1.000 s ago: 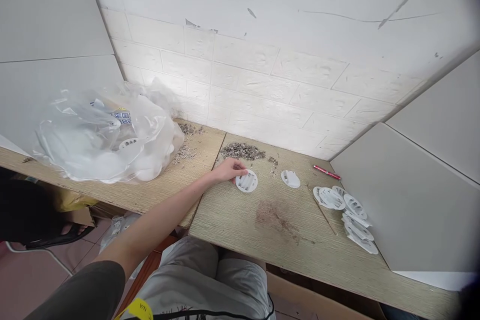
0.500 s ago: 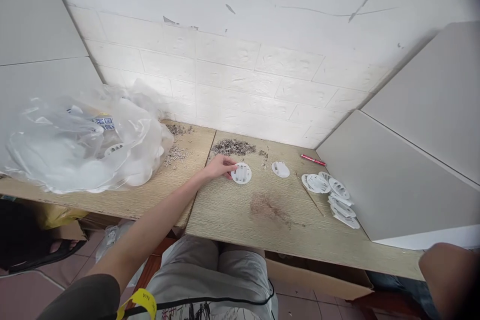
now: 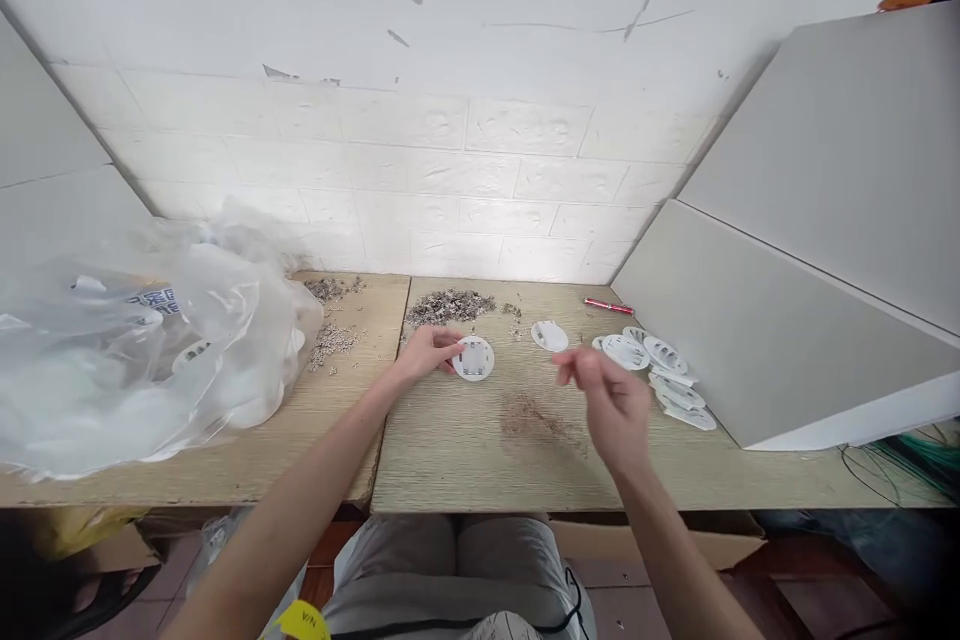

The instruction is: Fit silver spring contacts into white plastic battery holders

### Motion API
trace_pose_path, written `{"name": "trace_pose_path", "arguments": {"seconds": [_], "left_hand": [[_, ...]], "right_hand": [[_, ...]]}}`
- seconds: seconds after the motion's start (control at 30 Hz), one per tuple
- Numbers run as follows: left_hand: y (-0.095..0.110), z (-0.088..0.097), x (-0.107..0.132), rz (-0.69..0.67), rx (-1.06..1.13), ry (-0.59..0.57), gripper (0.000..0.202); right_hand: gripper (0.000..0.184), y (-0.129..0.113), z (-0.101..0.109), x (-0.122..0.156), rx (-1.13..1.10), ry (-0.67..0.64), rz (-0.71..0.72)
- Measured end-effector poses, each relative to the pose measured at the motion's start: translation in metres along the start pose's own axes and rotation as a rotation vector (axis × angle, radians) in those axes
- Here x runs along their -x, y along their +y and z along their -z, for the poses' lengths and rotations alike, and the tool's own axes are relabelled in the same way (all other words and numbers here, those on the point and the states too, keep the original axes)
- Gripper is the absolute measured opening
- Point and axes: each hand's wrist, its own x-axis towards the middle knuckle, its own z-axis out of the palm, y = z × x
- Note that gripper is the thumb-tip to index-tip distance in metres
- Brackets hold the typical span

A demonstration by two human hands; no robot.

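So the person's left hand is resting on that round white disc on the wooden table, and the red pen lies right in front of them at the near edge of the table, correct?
Not quite. The left hand does touch the round white disc on the wooden table, but the red pen lies at the far edge, by the wall, as the head view shows.
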Motion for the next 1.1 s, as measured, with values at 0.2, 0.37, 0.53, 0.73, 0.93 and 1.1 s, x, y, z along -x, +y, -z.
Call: {"name": "trace_pose_path", "arguments": {"seconds": [0.2, 0.37, 0.53, 0.73, 0.93, 1.1], "left_hand": [[0.004, -0.001, 0.002, 0.011, 0.034, 0.023, 0.032], [0.002, -0.004, 0.002, 0.005, 0.053, 0.003, 0.028], [0.003, -0.001, 0.004, -0.037, -0.165, 0.035, 0.03], [0.007, 0.001, 0.005, -0.231, -0.528, 0.199, 0.028], [0.008, 0.0, 0.005, -0.147, -0.534, 0.213, 0.025], [0.008, 0.001, 0.004, -0.145, -0.533, 0.264, 0.024]], "right_hand": [[0.026, 0.022, -0.033, -0.003, 0.29, -0.321, 0.157], [0.027, 0.037, -0.058, 0.012, 0.453, -0.582, 0.086], [0.022, 0.032, -0.056, 0.019, 0.496, -0.669, 0.015], [0.027, 0.027, -0.027, 0.03, 0.482, -0.621, -0.088], [0.044, 0.06, 0.034, 0.027, 0.651, -0.58, -0.242], [0.044, 0.079, 0.071, 0.001, 0.838, -0.297, -0.333]]}}
